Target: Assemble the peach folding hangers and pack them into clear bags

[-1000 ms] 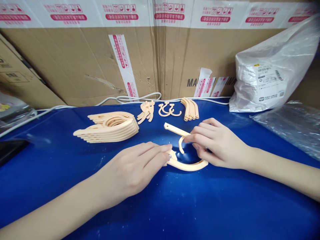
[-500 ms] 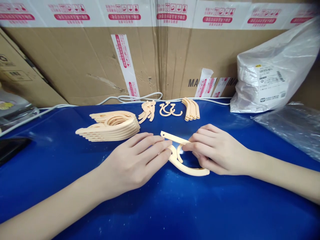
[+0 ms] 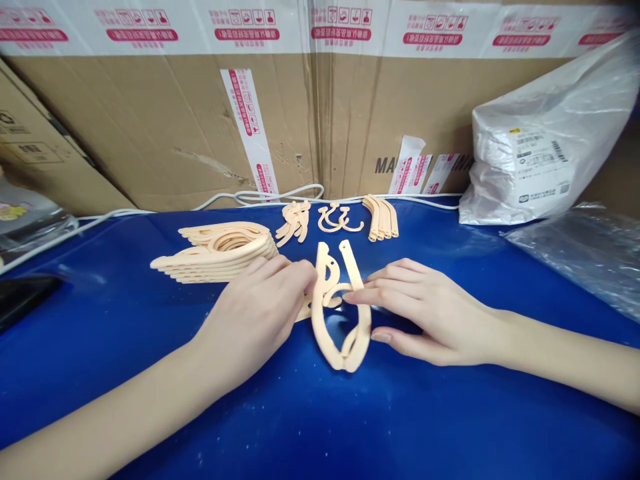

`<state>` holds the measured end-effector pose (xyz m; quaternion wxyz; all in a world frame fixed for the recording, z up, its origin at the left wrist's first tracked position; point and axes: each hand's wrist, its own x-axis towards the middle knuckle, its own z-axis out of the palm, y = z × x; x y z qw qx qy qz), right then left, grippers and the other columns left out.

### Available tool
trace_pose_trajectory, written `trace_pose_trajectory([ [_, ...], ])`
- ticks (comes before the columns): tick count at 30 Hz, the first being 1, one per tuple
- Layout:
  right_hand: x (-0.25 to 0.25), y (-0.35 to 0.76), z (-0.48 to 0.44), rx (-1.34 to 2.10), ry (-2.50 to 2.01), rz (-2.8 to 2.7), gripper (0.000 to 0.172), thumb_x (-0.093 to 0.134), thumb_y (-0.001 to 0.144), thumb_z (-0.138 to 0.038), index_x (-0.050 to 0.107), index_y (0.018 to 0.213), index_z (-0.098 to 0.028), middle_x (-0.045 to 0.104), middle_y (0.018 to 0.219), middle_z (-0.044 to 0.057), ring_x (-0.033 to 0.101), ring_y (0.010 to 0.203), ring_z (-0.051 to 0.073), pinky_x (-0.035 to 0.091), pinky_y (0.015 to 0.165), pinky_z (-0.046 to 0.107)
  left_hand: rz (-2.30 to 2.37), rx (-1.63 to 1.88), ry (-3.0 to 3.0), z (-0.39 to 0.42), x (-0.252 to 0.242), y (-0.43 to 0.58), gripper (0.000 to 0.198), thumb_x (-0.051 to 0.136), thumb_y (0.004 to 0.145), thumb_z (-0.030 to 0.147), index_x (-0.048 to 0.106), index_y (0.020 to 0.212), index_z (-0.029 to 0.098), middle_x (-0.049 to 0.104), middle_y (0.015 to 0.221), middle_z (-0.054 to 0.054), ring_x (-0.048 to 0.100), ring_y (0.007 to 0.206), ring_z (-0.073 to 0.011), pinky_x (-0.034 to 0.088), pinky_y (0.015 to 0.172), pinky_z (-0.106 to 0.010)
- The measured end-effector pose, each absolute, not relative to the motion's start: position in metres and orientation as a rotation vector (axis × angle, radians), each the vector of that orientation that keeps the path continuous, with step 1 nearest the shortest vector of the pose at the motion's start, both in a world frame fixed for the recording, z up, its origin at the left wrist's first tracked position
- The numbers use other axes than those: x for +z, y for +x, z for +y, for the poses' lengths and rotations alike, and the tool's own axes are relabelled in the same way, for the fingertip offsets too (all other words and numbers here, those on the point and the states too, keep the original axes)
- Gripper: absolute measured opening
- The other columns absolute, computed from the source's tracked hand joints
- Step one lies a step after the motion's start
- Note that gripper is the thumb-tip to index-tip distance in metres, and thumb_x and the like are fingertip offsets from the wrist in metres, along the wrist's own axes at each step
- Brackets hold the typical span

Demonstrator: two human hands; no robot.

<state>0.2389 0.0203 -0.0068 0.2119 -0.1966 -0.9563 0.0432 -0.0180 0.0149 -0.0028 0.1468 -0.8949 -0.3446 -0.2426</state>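
Note:
A peach plastic folding hanger (image 3: pixel 342 319) lies on the blue table cover (image 3: pixel 320 413), its two arms folded close together and pointing away from me, joined at the near end. My left hand (image 3: pixel 255 313) curls its fingers against the hanger's left arm and hook. Fingertips of my right hand (image 3: pixel 425 313) pinch the right arm near the middle. Just left lies a stack of folded hangers (image 3: pixel 220 257).
Along the back edge lie small piles of peach parts: clips (image 3: pixel 295 223), hooks (image 3: pixel 340 219) and curved arms (image 3: pixel 383 217). A white cable (image 3: pixel 270 197) runs before the cardboard boxes (image 3: pixel 200 120). Plastic bags (image 3: pixel 545 153) sit at the right; a dark object (image 3: pixel 23 297) lies at the left.
The hanger has turned from lying spread open sideways to folded, arms together and pointing away. Both hands moved inward and closed around it.

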Motion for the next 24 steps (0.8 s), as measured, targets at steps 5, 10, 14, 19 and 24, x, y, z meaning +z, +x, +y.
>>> trace_pose_trajectory([
  [5,-0.010,0.229,0.018,0.097,-0.531,-2.768,0.051,0.047,0.099,-0.035,0.042,0.143,-0.010,0.059,0.138,0.010,0.051,0.128,0.019,0.038,0.100,0.035,-1.281,-0.824,-2.604,0.010,-0.003,-0.015,0.012,0.051,0.091,0.031,0.049,0.090,0.019,0.062,0.079,-0.001,0.058,0.067,-0.0177,0.043,0.058,-0.029],
  [10,-0.009,0.229,0.018,-0.019,-0.533,-2.731,0.035,0.044,0.101,-0.026,0.054,0.132,-0.012,0.070,0.118,0.007,0.060,0.110,0.019,0.043,0.090,0.035,-1.261,-0.764,-2.543,0.010,-0.008,-0.013,0.012,0.053,0.092,0.028,0.052,0.101,0.019,0.064,0.080,-0.001,0.062,0.069,-0.0188,0.043,0.059,-0.028],
  [14,-0.009,0.231,0.019,-0.130,-0.518,-2.626,0.023,0.049,0.100,-0.025,0.063,0.114,-0.014,0.072,0.095,0.004,0.063,0.091,0.019,0.044,0.077,0.033,-1.132,-0.732,-2.472,0.012,-0.009,-0.011,0.007,0.050,0.095,0.022,0.051,0.102,0.019,0.064,0.078,-0.001,0.063,0.069,-0.0192,0.043,0.061,-0.029],
  [19,-0.007,0.235,0.021,-0.006,-0.597,-2.609,0.022,0.051,0.099,-0.024,0.055,0.119,-0.016,0.070,0.099,0.005,0.060,0.087,0.018,0.045,0.076,0.032,-1.050,-0.688,-2.419,0.014,-0.009,-0.013,0.012,0.050,0.096,0.018,0.053,0.108,0.016,0.065,0.078,-0.003,0.064,0.072,-0.0221,0.045,0.067,-0.033],
  [24,0.000,0.253,0.038,0.223,-0.723,-2.674,0.012,0.054,0.097,-0.028,0.055,0.106,-0.020,0.069,0.095,0.002,0.062,0.091,0.016,0.046,0.081,0.029,-1.011,-0.594,-2.444,0.014,-0.007,-0.017,0.011,0.049,0.096,0.018,0.059,0.096,0.015,0.067,0.074,-0.003,0.063,0.066,-0.0229,0.045,0.064,-0.035],
])
